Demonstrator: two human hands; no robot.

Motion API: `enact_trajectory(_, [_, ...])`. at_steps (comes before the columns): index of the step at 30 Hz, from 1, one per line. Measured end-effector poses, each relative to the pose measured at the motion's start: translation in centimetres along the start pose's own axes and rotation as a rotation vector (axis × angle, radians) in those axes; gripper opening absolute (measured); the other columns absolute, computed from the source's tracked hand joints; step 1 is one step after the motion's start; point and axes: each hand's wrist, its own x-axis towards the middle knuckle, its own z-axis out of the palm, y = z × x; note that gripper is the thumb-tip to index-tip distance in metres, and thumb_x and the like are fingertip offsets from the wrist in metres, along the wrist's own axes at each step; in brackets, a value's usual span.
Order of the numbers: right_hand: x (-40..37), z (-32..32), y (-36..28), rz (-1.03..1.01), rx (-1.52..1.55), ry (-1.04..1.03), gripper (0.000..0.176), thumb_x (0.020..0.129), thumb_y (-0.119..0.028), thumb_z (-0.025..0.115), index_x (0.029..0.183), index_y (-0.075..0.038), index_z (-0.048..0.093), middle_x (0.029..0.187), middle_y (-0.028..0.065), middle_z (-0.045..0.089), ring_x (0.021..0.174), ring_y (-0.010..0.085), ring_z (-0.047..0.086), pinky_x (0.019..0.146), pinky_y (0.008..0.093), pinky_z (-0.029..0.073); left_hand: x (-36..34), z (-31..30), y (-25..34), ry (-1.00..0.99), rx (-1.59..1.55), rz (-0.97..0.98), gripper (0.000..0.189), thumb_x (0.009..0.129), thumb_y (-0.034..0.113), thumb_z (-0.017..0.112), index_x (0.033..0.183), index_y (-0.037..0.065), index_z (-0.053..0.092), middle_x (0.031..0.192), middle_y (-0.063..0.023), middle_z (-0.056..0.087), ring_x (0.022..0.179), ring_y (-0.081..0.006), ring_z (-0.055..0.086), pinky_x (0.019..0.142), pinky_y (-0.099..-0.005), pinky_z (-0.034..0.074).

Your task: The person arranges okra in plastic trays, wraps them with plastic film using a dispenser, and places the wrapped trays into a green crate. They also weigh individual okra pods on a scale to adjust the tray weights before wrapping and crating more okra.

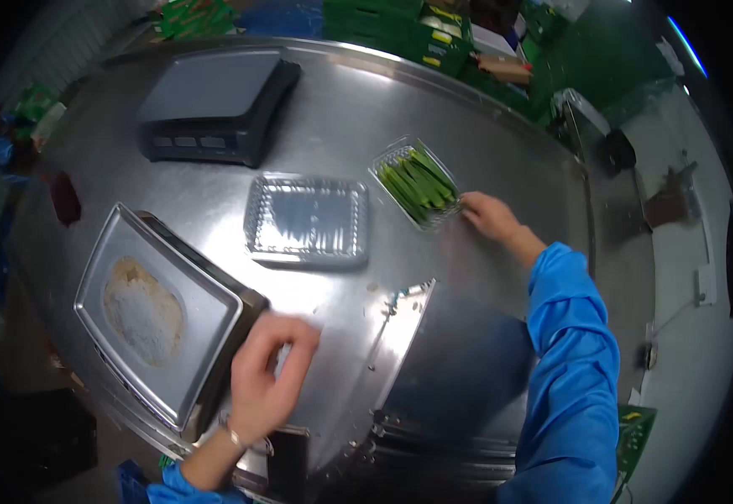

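Observation:
A clear plastic tray with long green pods, which look like okra, sits on the steel table. My right hand grips its near right corner between thumb and fingers. Lower left, my left hand hovers by the corner of the near scale, slightly blurred. Its fingers curl in toward the thumb, and nothing shows in them. Between the hands and farther back stands a stack of clear plastic trays.
A scale with a stained metal pan stands at left, a dark scale behind it. A shiny metal-edged panel is in front of me. Green crates line the far side. A dark red object lies at far left.

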Motion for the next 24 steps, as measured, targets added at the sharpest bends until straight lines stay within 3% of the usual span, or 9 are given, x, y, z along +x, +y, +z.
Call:
enact_trajectory(3, [-4.1, -2.0, 1.4, 0.090, 0.149, 0.136, 0.023, 0.078, -0.007, 0.053, 0.101, -0.006, 0.058, 0.102, 0.0137, 0.059, 0.090, 0.0318, 0.057, 0.080, 0.0375, 0.046, 6.6, 4.0, -1.0, -0.143, 0.016, -0.007, 0.018, 0.087, 0.004, 0.053, 0.103, -0.003, 0.054, 0.093, -0.0050, 0.059, 0.082, -0.0084, 0.056, 0.076, -0.0221, 0.045])
enact_trajectory(6, [-6.4, -1.6, 1.8, 0.499, 0.228, 0.149, 0.024, 0.079, -0.005, 0.051, 0.102, -0.003, 0.058, 0.099, 0.0147, 0.060, 0.084, 0.0277, 0.061, 0.072, 0.0362, 0.051, 14.3, 8.9, -6.4, -0.358, 0.149, -0.035, 0.037, 0.089, 0.013, 0.049, 0.123, -0.002, 0.045, 0.120, -0.0158, 0.052, 0.115, -0.0231, 0.049, 0.096, -0.0305, 0.038])
enact_trajectory(9, [-7.2, -1.4, 0.4, 1.005, 0.752, -0.118, 0.025, 0.080, -0.006, 0.051, 0.104, 0.000, 0.056, 0.094, 0.0121, 0.059, 0.077, 0.0205, 0.060, 0.061, 0.0333, 0.054, 17.5, 14.1, -11.2, -0.465, 0.413, -0.296, 0.050, 0.086, 0.016, 0.046, 0.129, -0.008, 0.036, 0.130, -0.0238, 0.043, 0.121, -0.0317, 0.043, 0.101, -0.0342, 0.034])
enact_trajectory(10, [-7.7, -0.8, 0.6, 1.030, 0.910, -0.106, 0.029, 0.081, -0.008, 0.051, 0.109, -0.001, 0.054, 0.091, 0.0070, 0.056, 0.075, 0.0147, 0.057, 0.056, 0.0324, 0.057, 17.8, 15.6, -12.6, -0.476, 0.624, -0.365, 0.050, 0.082, 0.013, 0.048, 0.126, -0.009, 0.039, 0.123, -0.0232, 0.050, 0.112, -0.0313, 0.051, 0.094, -0.0334, 0.040])
enact_trajectory(13, [-7.5, -1.2, 0.2, 1.057, 1.179, -0.140, 0.031, 0.082, -0.010, 0.054, 0.112, -0.004, 0.049, 0.091, 0.0043, 0.054, 0.071, 0.0126, 0.055, 0.059, 0.0311, 0.058, 18.6, 17.5, -18.0, -0.428, 0.523, -0.348, 0.046, 0.078, 0.005, 0.051, 0.122, -0.009, 0.044, 0.109, -0.0182, 0.058, 0.095, -0.0266, 0.059, 0.080, -0.0311, 0.048])
enact_trajectory(14, [-7.3, -1.4, 0.0, 1.060, 1.127, -0.153, 0.030, 0.082, -0.008, 0.055, 0.111, -0.004, 0.050, 0.097, 0.0046, 0.053, 0.073, 0.0115, 0.055, 0.061, 0.0303, 0.059, 18.4, 17.6, -18.7, -0.354, 0.460, -0.232, 0.042, 0.077, -0.002, 0.053, 0.118, -0.006, 0.048, 0.095, -0.0116, 0.059, 0.078, -0.0187, 0.060, 0.067, -0.0277, 0.050])
enact_trajectory(15, [-7.4, -1.7, -0.1, 1.037, 1.133, -0.113, 0.029, 0.081, -0.008, 0.056, 0.110, -0.004, 0.050, 0.095, 0.0043, 0.053, 0.073, 0.0114, 0.055, 0.060, 0.0298, 0.059, 18.4, 17.6, -19.3, -0.322, 0.386, -0.259, 0.041, 0.077, -0.002, 0.054, 0.118, -0.005, 0.048, 0.093, -0.0104, 0.058, 0.076, -0.0172, 0.060, 0.065, -0.0269, 0.050])
enact_trajectory(19, [-8.7, -6.8, -1.6, 0.947, 1.171, 0.033, 0.029, 0.079, -0.006, 0.059, 0.107, -0.004, 0.050, 0.088, 0.0027, 0.054, 0.072, 0.0109, 0.055, 0.058, 0.0278, 0.058, 17.2, 16.7, -10.4, -0.281, 0.084, -0.235, 0.038, 0.081, 0.002, 0.056, 0.119, 0.000, 0.050, 0.095, -0.0055, 0.049, 0.069, -0.0131, 0.057, 0.062, -0.0241, 0.053])
enact_trajectory(24, [-17.0, -17.7, -7.0, 0.957, 1.164, 0.086, 0.031, 0.076, -0.003, 0.061, 0.105, -0.001, 0.050, 0.080, 0.0019, 0.055, 0.070, 0.0097, 0.057, 0.056, 0.0257, 0.058, 11.8, 16.4, 1.4, -0.486, 0.164, -0.076, 0.041, 0.081, 0.005, 0.060, 0.120, -0.001, 0.049, 0.095, -0.0052, 0.051, 0.071, -0.0123, 0.058, 0.062, -0.0235, 0.052])
